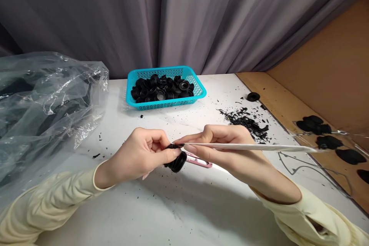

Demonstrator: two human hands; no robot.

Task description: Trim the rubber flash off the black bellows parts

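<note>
A black rubber part [176, 162] with ridges is pinched between the thumb and fingers of my left hand [141, 152], near the middle of the table. My right hand [227, 142] meets it from the right and holds long, thin tweezers [253, 147] between thumb and fingers. Their tips touch the black rubber at my left fingertips. Just behind and below the hands, a pink tool [198, 160] with slots shows in part; its left end is hidden by the black part.
A blue basket [165, 104] of black ridged parts stands at the back. Clear plastic bags [57, 96] lie left. Black scraps [248, 123] are heaped right, near a black ring [253, 97] and a bent wire [314, 167]. Black pieces [328, 142] lie on the brown board [276, 92].
</note>
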